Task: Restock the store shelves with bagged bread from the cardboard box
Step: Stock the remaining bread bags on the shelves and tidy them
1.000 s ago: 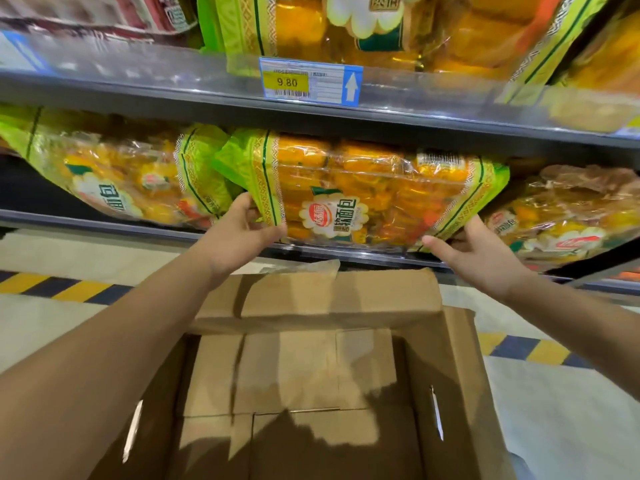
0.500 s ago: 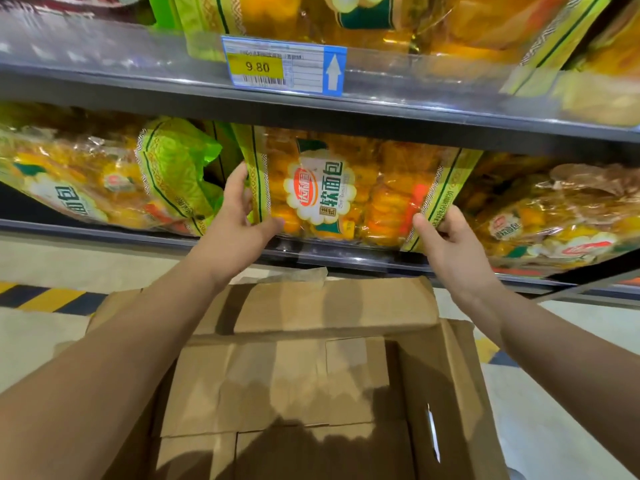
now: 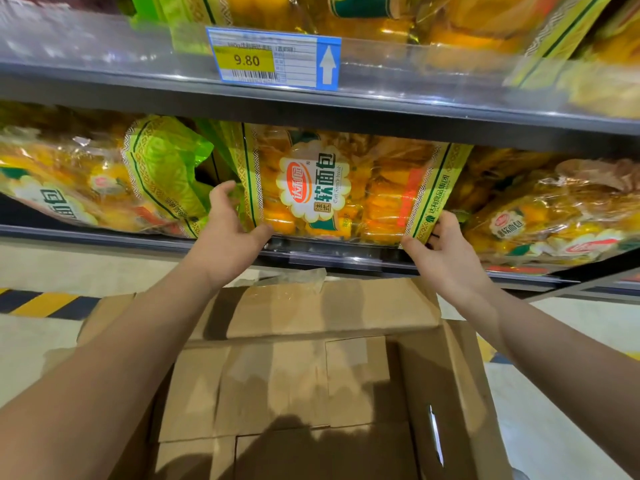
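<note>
Bread bag (image 3: 332, 188) now stands upright in the gap on the lower shelf (image 3: 104, 235), label facing out, where a second ago it was held long-ways and tilted in front of the shelf lip. It has been turned on end and pushed in between the green-ended bag (image 3: 162, 171) on its left and the flatter bag (image 3: 554, 216) on its right, touching both as far as can be seen. The left hand (image 3: 228, 237) grips the bag's left border, thumb across the front bottom corner and fingers curled round behind. The right hand (image 3: 446, 251) pinches the bottom right corner, thumb on the front of the seam. Both have closed in from a wide hold to a narrow one at the base, so this looks like the final seating of the bag rather than a carry. Its bottom edge seems to rest just behind the shelf rail. The cardboard box (image 3: 311, 382) below shows only bare flaps in the part visible, so this may be among the last bags; the near end is out of view. Likely remaining: let go and check the bag does not tip forward
</note>
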`<action>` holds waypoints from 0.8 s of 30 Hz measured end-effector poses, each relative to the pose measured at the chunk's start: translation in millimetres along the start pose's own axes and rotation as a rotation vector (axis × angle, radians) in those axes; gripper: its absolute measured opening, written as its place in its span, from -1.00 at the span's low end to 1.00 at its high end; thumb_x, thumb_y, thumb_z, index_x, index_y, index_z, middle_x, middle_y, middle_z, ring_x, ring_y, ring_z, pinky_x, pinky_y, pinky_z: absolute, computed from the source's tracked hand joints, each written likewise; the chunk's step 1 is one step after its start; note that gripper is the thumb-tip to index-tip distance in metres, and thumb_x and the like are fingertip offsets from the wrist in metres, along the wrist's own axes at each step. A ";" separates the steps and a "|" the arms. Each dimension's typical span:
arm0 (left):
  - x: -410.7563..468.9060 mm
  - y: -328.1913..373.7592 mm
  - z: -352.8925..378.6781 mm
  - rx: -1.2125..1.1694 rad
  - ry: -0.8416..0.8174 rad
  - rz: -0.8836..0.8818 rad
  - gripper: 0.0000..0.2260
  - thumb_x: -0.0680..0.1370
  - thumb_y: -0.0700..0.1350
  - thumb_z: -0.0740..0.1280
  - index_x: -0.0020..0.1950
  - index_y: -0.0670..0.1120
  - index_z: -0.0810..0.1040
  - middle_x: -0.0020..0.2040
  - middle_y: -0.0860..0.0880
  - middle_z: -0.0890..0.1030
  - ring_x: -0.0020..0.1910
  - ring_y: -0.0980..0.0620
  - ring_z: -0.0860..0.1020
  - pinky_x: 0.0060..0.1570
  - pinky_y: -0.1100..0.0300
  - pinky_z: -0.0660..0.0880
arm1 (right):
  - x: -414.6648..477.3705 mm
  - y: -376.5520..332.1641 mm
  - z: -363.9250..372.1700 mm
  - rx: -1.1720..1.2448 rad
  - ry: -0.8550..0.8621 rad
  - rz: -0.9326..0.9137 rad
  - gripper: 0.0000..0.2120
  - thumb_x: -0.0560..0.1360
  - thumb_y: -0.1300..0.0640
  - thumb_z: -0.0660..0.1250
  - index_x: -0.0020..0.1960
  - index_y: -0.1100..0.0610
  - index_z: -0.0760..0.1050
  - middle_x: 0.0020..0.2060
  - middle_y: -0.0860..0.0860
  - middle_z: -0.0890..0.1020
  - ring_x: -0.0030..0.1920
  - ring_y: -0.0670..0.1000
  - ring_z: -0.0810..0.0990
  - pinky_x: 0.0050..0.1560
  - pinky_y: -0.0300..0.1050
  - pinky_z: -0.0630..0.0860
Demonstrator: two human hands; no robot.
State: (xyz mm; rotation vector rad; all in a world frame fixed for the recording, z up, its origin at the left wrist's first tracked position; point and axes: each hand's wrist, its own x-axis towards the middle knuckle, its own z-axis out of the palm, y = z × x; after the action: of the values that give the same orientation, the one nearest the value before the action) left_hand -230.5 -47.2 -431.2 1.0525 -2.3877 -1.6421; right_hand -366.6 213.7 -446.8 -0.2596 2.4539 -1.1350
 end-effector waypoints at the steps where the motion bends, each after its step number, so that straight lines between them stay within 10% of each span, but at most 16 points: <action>1: 0.4 0.1 0.6 0.024 -0.006 -0.011 -0.31 0.63 -0.15 0.39 0.62 -0.05 0.03 0.11 0.25 0.52 0.18 0.12 0.49 0.25 0.13 0.38 | 0.9 -0.3 0.4 -0.026 -0.002 0.018 -0.59 0.63 0.02 0.33 0.42 0.00 0.27 0.19 -0.14 0.51 0.10 -0.07 0.53 -0.12 -0.28 0.42; 9: 9.2 -4.7 -2.5 -0.039 -0.061 -0.017 -0.24 0.61 -0.18 0.41 0.63 0.16 0.03 0.52 0.00 0.44 0.42 0.04 0.46 0.34 0.06 0.37 | 11.1 -13.1 2.7 -0.108 -0.107 0.153 -0.46 0.58 -0.08 0.37 0.43 0.06 0.21 0.14 -0.03 0.49 0.08 0.04 0.50 0.02 -0.08 0.39; 24: -19.8 14.1 13.1 0.100 0.046 -0.030 -0.28 0.60 -0.17 0.40 0.64 0.01 0.06 0.36 0.11 0.46 0.32 0.09 0.42 0.26 0.15 0.33 | 4.1 -3.9 -11.4 -0.188 -0.118 0.044 -0.52 0.61 -0.04 0.35 0.43 0.06 0.27 0.30 0.02 0.56 0.13 0.03 0.55 0.01 -0.08 0.51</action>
State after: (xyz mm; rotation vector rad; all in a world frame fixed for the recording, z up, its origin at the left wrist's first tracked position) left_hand -227.6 -22.7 -418.7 1.1344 -2.4589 -1.5043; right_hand -375.4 217.6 -438.4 -0.3171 2.4498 -0.8464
